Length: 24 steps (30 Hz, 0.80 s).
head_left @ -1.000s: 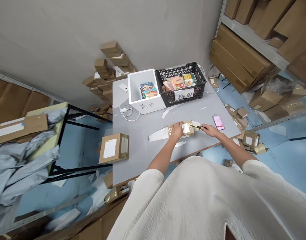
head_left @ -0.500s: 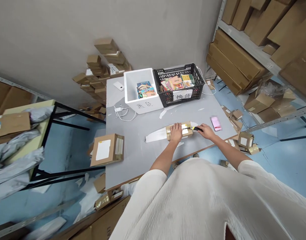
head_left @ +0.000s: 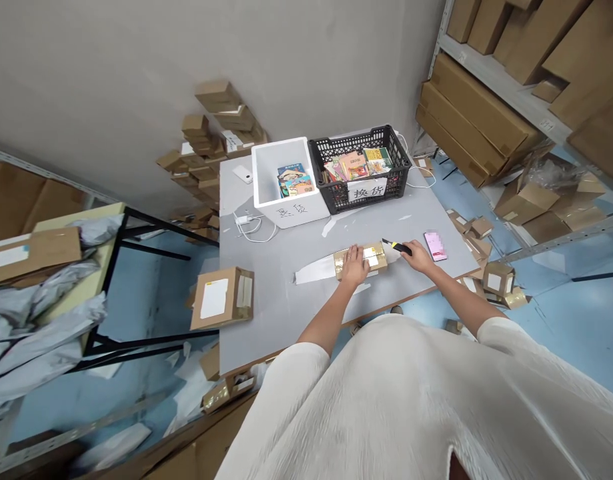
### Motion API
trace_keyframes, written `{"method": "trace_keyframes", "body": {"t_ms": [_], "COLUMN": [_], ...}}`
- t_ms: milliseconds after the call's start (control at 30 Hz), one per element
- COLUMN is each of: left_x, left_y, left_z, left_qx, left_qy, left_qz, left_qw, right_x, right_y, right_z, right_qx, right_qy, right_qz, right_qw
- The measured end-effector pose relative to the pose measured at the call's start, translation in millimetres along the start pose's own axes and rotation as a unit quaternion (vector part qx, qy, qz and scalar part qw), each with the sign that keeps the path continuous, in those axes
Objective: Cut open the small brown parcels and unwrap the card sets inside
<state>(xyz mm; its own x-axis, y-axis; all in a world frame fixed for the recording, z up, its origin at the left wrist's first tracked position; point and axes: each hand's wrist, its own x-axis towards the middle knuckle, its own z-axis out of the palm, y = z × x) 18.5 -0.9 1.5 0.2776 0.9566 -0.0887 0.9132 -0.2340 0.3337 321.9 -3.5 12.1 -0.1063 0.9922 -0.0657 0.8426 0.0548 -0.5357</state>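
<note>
A small taped cardboard parcel (head_left: 373, 256) with a white label lies on the grey table (head_left: 296, 300). My left hand (head_left: 355, 265) rests flat on its left half, fingers stretched out, pressing it down. My right hand (head_left: 417, 256) is closed around a yellow-and-black utility knife (head_left: 397, 247); its tip hovers just off the parcel's right end, pointing away to the upper left. A white strip of paper (head_left: 315, 270) lies under and to the left of the parcel.
A pink phone (head_left: 435, 245) lies right of my right hand. A white foam box (head_left: 286, 207) and a black crate (head_left: 359, 193) with booklets stand at the table's back. Another labelled box (head_left: 221, 298) overhangs the left edge. Small boxes litter the floor; shelves stand right.
My right hand has drawn the knife back from the parcel's right end and lifted its tip slightly. My left hand stays on the parcel.
</note>
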Motion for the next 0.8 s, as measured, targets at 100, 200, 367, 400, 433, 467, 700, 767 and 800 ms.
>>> {"method": "trace_keyframes", "body": {"t_ms": [100,200,367,400,433,467,700,767,800], "left_x": [-14,-33,-56,-58,-60,-61,-53,-46,-41], "left_y": [-3,-7,-12,-13,-13,-14,-14,-13,-13], "left_z": [-4.5,-9.9,-21.7,-23.3,-24.2,-24.4,-14.7,-12.8,-12.1], "left_qx": [-0.007,-0.001,0.017,0.021,0.022,0.019,-0.037,-0.056,-0.068], "left_qy": [-0.008,-0.015,-0.019,-0.019,-0.022,-0.028,-0.037,-0.024,-0.019], "left_qz": [0.003,0.0,-0.041,-0.06,-0.08,-0.098,-0.166,-0.162,-0.16], "left_qw": [1.0,1.0,0.999,0.998,0.996,0.995,0.985,0.985,0.985], "right_x": [14,35,69,73,75,76,65,59,54], "right_y": [-13,-29,-56,-60,-63,-64,-55,-52,-51], "right_z": [7,17,38,42,45,48,50,47,46], "right_qx": [0.039,0.081,0.105,0.102,0.098,0.094,0.119,0.148,0.166], "right_qy": [-0.01,-0.022,-0.069,-0.083,-0.097,-0.107,-0.092,-0.093,-0.092], "right_qz": [-0.022,-0.055,-0.073,-0.075,-0.075,-0.074,-0.048,-0.026,-0.013], "right_qw": [0.999,0.995,0.989,0.988,0.988,0.987,0.987,0.984,0.982]}}
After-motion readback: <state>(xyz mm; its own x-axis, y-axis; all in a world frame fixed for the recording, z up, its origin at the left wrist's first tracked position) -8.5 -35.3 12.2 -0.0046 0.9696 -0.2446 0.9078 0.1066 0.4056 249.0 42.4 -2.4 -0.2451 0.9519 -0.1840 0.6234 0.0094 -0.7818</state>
